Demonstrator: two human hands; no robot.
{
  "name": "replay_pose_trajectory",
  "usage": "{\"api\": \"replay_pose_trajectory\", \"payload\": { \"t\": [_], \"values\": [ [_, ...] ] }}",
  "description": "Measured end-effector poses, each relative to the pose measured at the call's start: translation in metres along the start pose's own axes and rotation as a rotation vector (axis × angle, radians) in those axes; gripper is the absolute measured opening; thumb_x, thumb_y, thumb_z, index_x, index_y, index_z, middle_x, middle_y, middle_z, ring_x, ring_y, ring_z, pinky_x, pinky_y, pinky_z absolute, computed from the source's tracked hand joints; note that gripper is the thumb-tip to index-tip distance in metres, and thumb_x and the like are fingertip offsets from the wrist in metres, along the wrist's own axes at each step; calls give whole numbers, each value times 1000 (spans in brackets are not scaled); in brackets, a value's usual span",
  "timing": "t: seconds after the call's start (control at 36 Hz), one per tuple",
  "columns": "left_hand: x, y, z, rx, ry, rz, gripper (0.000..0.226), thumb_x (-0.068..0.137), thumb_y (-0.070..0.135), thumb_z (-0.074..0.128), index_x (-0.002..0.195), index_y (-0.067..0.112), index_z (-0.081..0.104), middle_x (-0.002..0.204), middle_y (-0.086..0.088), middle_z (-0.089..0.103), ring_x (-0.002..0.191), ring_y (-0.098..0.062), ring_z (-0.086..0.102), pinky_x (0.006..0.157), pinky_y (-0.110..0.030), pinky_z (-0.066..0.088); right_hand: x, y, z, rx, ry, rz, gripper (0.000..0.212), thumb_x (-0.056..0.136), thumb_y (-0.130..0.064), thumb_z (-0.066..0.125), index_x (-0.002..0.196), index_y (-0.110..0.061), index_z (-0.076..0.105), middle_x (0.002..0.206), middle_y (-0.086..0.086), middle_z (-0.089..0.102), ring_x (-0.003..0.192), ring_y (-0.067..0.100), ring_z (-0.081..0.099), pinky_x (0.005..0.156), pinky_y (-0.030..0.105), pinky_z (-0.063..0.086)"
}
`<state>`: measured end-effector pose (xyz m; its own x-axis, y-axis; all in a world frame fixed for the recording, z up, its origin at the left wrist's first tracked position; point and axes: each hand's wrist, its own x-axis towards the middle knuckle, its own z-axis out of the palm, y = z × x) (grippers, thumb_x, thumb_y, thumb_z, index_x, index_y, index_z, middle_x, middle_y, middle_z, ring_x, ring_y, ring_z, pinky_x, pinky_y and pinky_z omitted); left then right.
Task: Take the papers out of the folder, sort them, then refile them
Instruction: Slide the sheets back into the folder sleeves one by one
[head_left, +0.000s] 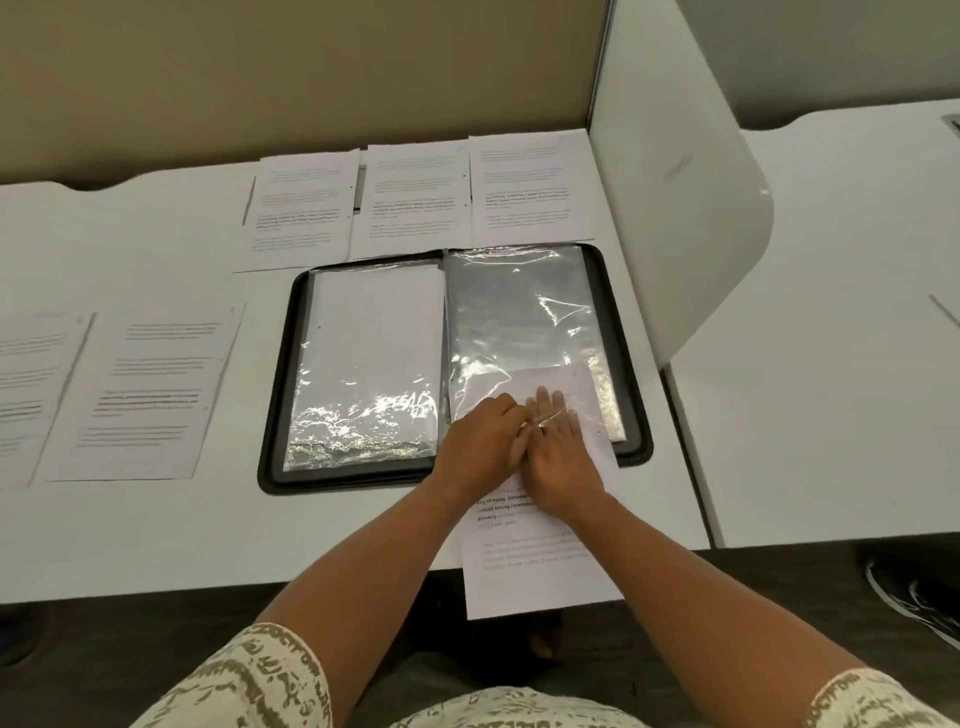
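A black folder (275, 415) lies open on the white table (156, 530). Its left plastic sleeve (369, 353) holds a blank-faced white sheet. A printed paper (530, 571) sits partly inside the right plastic sleeve (519, 312), and its lower half sticks out over the table's front edge. My left hand (483, 441) pinches the bottom edge of the right sleeve. My right hand (556, 452) lies flat on the paper, its straight fingers reaching under the sleeve's film. Three printed sheets (415, 202) lie in a row behind the folder, and two more (150, 389) lie to the left.
A beige partition (311, 78) stands behind the table. A white divider panel (675, 208) rises at the right, with another white desk (831, 364) beyond it. A dark shoe (914, 597) is on the floor at the lower right.
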<state>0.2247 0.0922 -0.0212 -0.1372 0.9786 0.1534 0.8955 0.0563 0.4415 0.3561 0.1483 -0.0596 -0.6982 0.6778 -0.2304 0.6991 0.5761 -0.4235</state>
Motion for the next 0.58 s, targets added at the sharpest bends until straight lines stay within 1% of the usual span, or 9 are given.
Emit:
{"api": "replay_pose_trajectory", "payload": {
  "t": [0.06, 0.11, 0.17, 0.22, 0.25, 0.31, 0.42, 0.47, 0.58],
  "values": [
    [0, -2, 0, -4, 2, 2, 14, 97, 26, 58, 103, 17, 68, 95, 1, 61, 87, -17, 57, 62, -35, 52, 2, 1, -2, 51, 39, 25, 60, 109, -26, 27, 160, -10, 0, 167, 7, -13, 151, 20, -21, 126, 41, -8],
    [1, -3, 1, -5, -3, 3, 15, 97, 26, 58, 103, 17, 67, 96, 1, 61, 87, -17, 57, 60, -35, 52, 3, 0, -4, 93, 85, 29, 55, 107, -21, 29, 160, -8, 17, 168, 10, 2, 155, 25, -8, 125, 38, -3],
    [1, -5, 2, -11, -17, -6, 16, 97, 26, 57, 106, 17, 67, 99, 1, 62, 89, -17, 58, 61, -37, 53, -4, -2, -10, 128, 176, -23, 48, 103, -17, 34, 147, -5, 47, 159, 16, 36, 152, 31, 24, 125, 41, 14],
    [1, -7, 3, -15, -38, -17, 17, 97, 26, 58, 109, 16, 66, 102, 0, 62, 91, -18, 58, 62, -36, 52, -18, -1, -16, 154, 339, -67, 34, 96, -14, 46, 118, -4, 70, 124, 14, 69, 121, 28, 59, 110, 43, 44],
    [1, -7, 4, -19, -51, -22, 18, 97, 26, 58, 111, 16, 66, 104, 0, 62, 91, -19, 59, 63, -36, 51, -27, 1, -19, 171, 415, -48, 28, 93, -14, 50, 106, -5, 73, 107, 10, 73, 103, 24, 64, 95, 40, 52],
    [1, -7, 5, -32, -84, -30, 21, 98, 27, 56, 115, 17, 65, 108, 0, 62, 94, -19, 58, 67, -36, 52, -48, 3, -25, 230, 451, 48, 20, 93, -15, 53, 99, -9, 70, 96, 3, 69, 86, 16, 61, 76, 28, 54],
    [2, -5, 11, -51, -146, -47, 23, 99, 28, 54, 117, 16, 63, 111, -1, 60, 98, -20, 56, 72, -39, 52, -86, 16, -31, 396, 494, 298, 8, 96, -10, 57, 97, -16, 63, 86, -7, 62, 73, 5, 59, 62, 11, 43],
    [1, -5, 16, -48, -174, -64, 23, 99, 28, 54, 115, 14, 64, 110, -2, 59, 99, -21, 55, 72, -38, 52, -106, 23, -29, 477, 556, 452, 12, 97, -9, 56, 91, -16, 63, 79, -5, 62, 72, 7, 59, 60, 17, 44],
    [1, -3, 22, -52, -171, -89, 23, 97, 25, 57, 114, 11, 63, 110, -5, 58, 101, -24, 54, 75, -40, 51, -142, 33, -10, 649, 606, 797, 16, 98, -18, 57, 83, -16, 61, 78, 5, 63, 76, 27, 65, 68, 42, 59]
  ]
}}
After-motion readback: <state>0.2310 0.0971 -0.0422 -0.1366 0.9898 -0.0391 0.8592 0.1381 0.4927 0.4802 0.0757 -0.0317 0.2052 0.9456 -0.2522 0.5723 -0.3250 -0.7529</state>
